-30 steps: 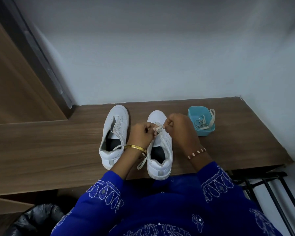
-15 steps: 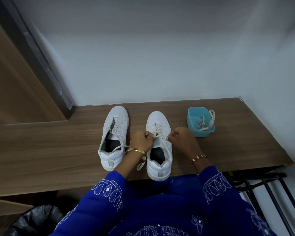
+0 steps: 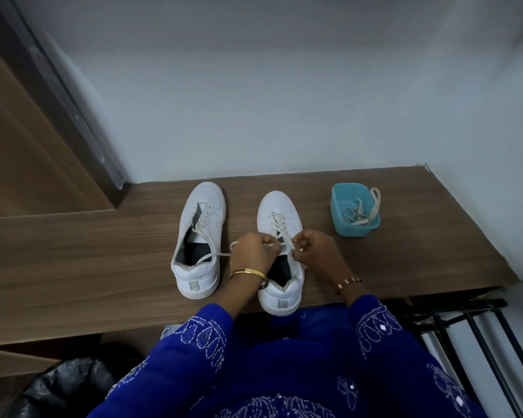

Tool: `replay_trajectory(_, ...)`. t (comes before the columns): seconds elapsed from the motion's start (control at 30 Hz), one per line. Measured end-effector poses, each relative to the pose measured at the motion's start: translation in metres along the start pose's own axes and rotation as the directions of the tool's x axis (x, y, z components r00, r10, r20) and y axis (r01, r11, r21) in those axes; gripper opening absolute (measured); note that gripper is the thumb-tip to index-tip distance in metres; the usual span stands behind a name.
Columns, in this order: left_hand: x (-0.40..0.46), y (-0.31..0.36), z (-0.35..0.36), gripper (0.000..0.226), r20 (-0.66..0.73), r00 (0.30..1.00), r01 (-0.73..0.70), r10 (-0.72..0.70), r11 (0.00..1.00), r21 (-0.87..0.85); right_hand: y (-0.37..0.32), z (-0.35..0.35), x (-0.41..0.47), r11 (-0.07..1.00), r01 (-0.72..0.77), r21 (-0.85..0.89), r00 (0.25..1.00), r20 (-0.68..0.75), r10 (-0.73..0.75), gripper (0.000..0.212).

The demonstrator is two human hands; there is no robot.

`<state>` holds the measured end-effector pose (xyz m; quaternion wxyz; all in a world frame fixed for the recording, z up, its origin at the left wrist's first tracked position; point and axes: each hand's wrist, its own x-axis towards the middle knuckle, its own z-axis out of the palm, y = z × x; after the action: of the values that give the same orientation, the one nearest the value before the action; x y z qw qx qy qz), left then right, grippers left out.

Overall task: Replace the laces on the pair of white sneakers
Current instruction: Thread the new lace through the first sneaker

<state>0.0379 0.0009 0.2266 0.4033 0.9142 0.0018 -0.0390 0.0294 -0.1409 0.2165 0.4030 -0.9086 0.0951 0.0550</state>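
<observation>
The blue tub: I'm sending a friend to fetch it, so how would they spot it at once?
Find the wooden shelf against the pale wall. Two white sneakers stand on it, and the blue tub sits right of them, near the shelf's right end. It is the only coloured container there, with loose laces coiled inside and one looping over its rim.

Looks like a home corner — wood-grain desk (image 3: 73, 267) against plain white walls (image 3: 284, 101), black metal rack (image 3: 471, 333) beside it, black bin bag (image 3: 67, 384) below, wooden door (image 3: 27, 146) at left.
</observation>
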Motion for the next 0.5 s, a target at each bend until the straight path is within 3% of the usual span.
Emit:
replay_trajectory(0.17, 0.001, 0.003, 0.010, 0.017, -0.024, 0.998, -0.051, 0.055, 0.987, 0.150, 0.004, 0.005, 0.000, 0.999, 0.024, -0.023, 0.998, -0.052, -0.025, 0.018)
replay_trajectory(0.3, 0.001, 0.004, 0.016, 0.019, -0.072, 0.995, -0.056, 0.069, 0.985, 0.165, 0.006, 0.004, -0.002, 0.998, 0.062, -0.022, 0.997, -0.042, -0.063, 0.020)
replay_trajectory(0.37, 0.003, 0.003, 0.019, 0.018, -0.077, 0.996, -0.026, 0.034, 0.995, 0.101, 0.006, 0.004, -0.004, 0.996, 0.084, -0.014, 0.996, -0.039, -0.084, 0.020)
replay_trajectory(0.5, 0.009, 0.003, 0.023, 0.012, -0.022, 0.997, 0.073, -0.080, 0.971, -0.226, 0.009, 0.004, -0.005, 0.996, 0.090, 0.003, 0.995, -0.046, -0.090, 0.019)
